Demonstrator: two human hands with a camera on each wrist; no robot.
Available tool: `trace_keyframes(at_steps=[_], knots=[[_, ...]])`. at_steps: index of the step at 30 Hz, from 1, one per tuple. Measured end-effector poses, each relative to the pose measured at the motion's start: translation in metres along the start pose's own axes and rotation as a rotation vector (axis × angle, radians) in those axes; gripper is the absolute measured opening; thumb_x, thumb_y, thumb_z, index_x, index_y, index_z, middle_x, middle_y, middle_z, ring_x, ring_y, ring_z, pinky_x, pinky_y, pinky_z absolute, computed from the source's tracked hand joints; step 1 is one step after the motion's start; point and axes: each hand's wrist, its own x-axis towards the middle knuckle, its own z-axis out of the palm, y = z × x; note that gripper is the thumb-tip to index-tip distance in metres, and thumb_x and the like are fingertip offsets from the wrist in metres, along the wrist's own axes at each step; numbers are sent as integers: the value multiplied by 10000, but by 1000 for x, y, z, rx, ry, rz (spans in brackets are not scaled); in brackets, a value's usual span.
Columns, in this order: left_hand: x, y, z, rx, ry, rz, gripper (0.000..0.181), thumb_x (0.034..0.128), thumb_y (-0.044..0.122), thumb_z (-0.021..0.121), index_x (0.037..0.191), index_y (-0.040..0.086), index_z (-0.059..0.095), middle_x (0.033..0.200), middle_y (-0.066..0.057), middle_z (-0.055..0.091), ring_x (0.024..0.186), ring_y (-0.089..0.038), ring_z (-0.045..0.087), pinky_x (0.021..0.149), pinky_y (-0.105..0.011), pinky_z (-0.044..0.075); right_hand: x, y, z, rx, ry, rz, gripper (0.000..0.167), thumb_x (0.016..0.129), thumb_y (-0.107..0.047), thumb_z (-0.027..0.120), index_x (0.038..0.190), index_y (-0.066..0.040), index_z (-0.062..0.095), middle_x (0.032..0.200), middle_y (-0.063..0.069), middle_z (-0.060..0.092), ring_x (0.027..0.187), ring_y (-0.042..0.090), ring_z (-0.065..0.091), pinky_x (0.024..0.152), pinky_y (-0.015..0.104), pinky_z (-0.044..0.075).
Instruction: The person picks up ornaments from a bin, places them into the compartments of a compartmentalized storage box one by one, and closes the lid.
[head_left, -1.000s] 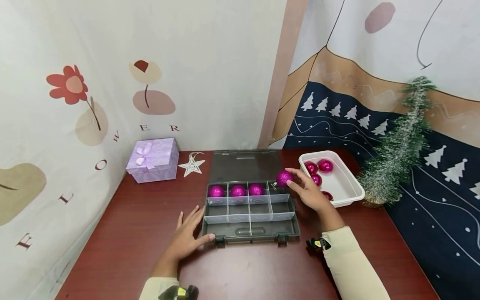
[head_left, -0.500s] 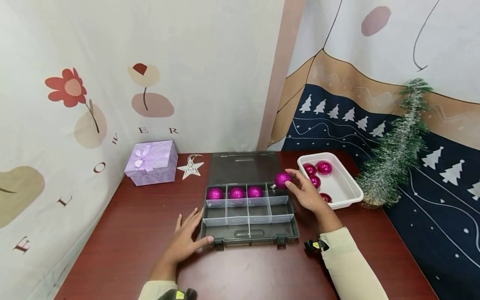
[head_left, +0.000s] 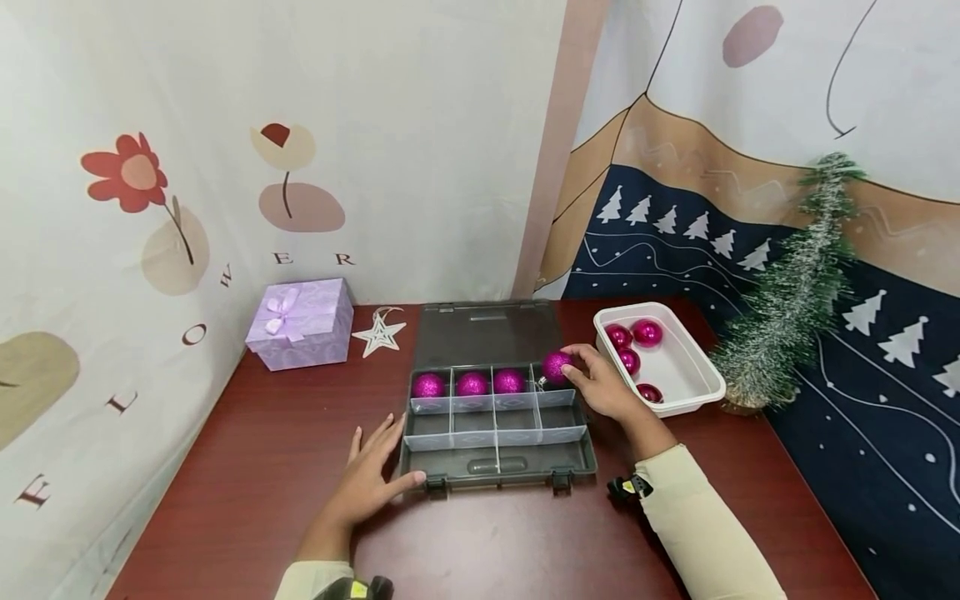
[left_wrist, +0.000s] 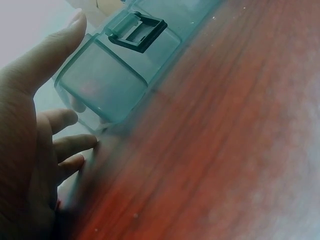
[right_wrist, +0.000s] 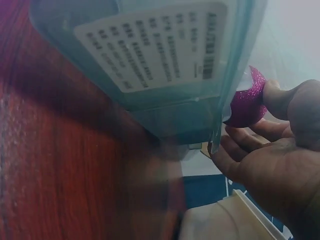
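A glittery magenta ball ornament (head_left: 557, 367) sits, in the head view, at the back right compartment of a smoky grey plastic divided box (head_left: 465, 479), pinched between the thumb and fingers of the right hand (head_left: 609, 387). Its metal cap points left and down; whether the ball meets the compartment floor cannot be told. Three matching glittery balls (head_left: 472, 384) fill the other back compartments, one in each. The left hand (head_left: 369, 471) lies with fingers spread and straight along the box's left side, thumb at the front corner. Just right of the right hand stands a white plastic tray (head_left: 705, 398) with shiny pink balls (head_left: 647, 332); the hand has a narrow gap between the two containers. The box's grey lid (head_left: 489, 333) lies back, while red-brown tabletop (head_left: 300, 425) stretches from the left hand towards a lilac gift box (head_left: 303, 325). The left sleeve (head_left: 318, 579) is cut off below.

The left wrist view shows the thumb apart from the fingers beside the box and its dark latch (left_wrist: 139, 34); fingertip contact is unclear.

In the right wrist view, the box wall hides part of the clasped ball, and a white label's (right_wrist: 160, 45) print is blurred.
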Motion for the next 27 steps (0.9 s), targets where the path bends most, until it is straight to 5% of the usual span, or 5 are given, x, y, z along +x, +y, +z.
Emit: trace_keyframes(at_steps=[6, 27], knots=[[-1, 2, 0, 1, -2, -4, 997, 899, 523, 817, 1686, 67, 407, 1696, -214, 485, 1611, -505, 366, 1275, -835, 0, 2, 2, 3, -28, 2, -29, 352, 1125, -87, 573, 1438, 76, 578, 1486, 290, 560, 1351, 461, 578, 1206, 660, 459], [1, 3, -3, 17, 22, 13, 1001, 889, 529, 824, 1677, 62, 421, 1683, -214, 504, 1587, -523, 393, 1263, -843, 32, 3, 8, 7, 37, -78, 38, 381, 1111, -139, 631, 1428, 71, 599, 1661, 322, 407, 1509, 519, 470, 1271, 689, 389]])
